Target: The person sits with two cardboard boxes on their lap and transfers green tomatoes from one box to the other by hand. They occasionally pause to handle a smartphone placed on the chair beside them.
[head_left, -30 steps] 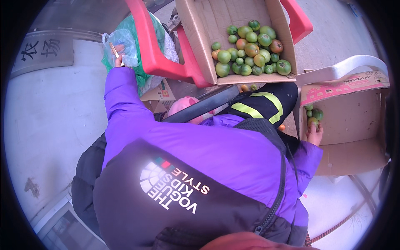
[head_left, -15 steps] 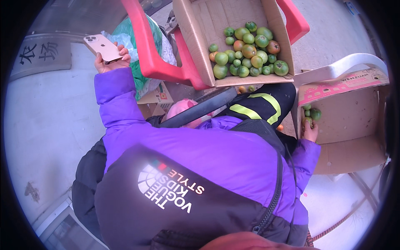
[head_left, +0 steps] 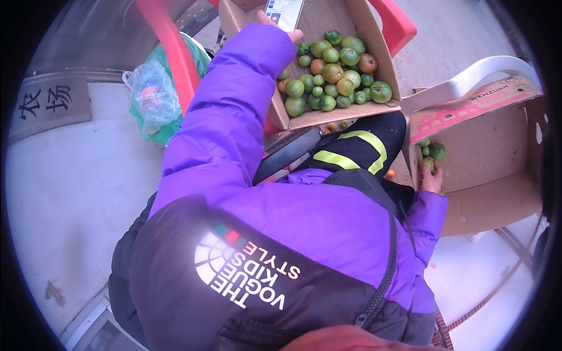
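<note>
My left hand [head_left: 295, 35] grips a smartphone [head_left: 285, 13] with its lit screen turned up. The phone is over the far left part of a tilted cardboard box [head_left: 341, 117], where several green and reddish tomatoes [head_left: 333, 72] lie heaped. On the right, my right hand [head_left: 432, 179] reaches into a second, pink-edged cardboard box [head_left: 486, 202]. Its fingers curl round a green tomato [head_left: 429, 165] in that box's left corner. Beside it sits a larger green tomato [head_left: 437, 151], with smaller ones just behind.
A red plastic chair [head_left: 172, 52] stands around the tomato box. Left of it hang green and clear plastic bags [head_left: 149, 96]. A white curved armrest [head_left: 468, 82] runs behind the right box. A few loose tomatoes [head_left: 390, 174] lie below, near my dark trouser leg with yellow stripes [head_left: 366, 149].
My left hand has swung right with the phone, from beside the red chair to over the tomato box. The phone's screen now shows instead of its back. My right hand stays at the tomato.
</note>
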A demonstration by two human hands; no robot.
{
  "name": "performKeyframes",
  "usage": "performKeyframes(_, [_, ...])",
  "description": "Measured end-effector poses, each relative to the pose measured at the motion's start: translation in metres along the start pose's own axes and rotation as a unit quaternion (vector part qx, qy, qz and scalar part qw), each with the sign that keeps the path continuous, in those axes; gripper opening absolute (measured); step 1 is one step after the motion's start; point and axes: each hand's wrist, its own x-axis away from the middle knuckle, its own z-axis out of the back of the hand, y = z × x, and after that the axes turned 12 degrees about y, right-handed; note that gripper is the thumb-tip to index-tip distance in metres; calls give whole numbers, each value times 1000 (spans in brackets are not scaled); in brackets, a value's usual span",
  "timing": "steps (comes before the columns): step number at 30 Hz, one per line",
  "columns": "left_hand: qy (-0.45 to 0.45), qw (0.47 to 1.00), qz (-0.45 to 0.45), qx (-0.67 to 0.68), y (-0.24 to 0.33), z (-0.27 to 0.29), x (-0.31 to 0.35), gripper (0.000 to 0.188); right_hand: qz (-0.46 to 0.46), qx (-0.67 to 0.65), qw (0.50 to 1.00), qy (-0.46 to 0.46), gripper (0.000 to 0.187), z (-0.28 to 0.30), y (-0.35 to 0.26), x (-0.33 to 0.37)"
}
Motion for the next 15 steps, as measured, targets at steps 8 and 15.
performKeyframes(8, [-37, 977, 111, 181, -2, -64, -24, 111, -15, -17, 1000, -6, 67, 2, -7, 7])
performKeyframes(15, [-28, 992, 88, 81, -1, -75, -14, 119, -57, -41, 997, -22, 66, 5, -20, 15])
